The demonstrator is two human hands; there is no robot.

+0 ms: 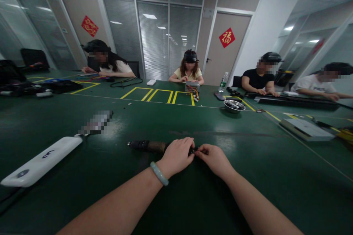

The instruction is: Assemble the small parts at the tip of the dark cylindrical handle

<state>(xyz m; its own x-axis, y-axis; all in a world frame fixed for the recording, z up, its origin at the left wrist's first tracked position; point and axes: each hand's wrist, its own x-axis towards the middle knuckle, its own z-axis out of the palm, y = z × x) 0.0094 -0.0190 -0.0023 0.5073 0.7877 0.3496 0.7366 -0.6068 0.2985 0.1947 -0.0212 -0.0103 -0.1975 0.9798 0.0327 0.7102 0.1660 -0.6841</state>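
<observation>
A dark, slim electric screwdriver [151, 146] lies on the green table, its narrow metal tip pointing left. Over its right end my left hand [178, 157], with a pale green bangle at the wrist, is closed around the body and hides that part. My right hand [213, 157] pinches with thumb and fingertips close beside it, at the tool's right end. Whatever sits between those fingertips is too small and covered to make out.
A white power bank-like device [44, 159] with a cable lies at left. Further off are a metal bowl [234, 106], a water bottle [223, 82] and a grey flat box [306, 129]. Several people sit along the far side, their hands on other items.
</observation>
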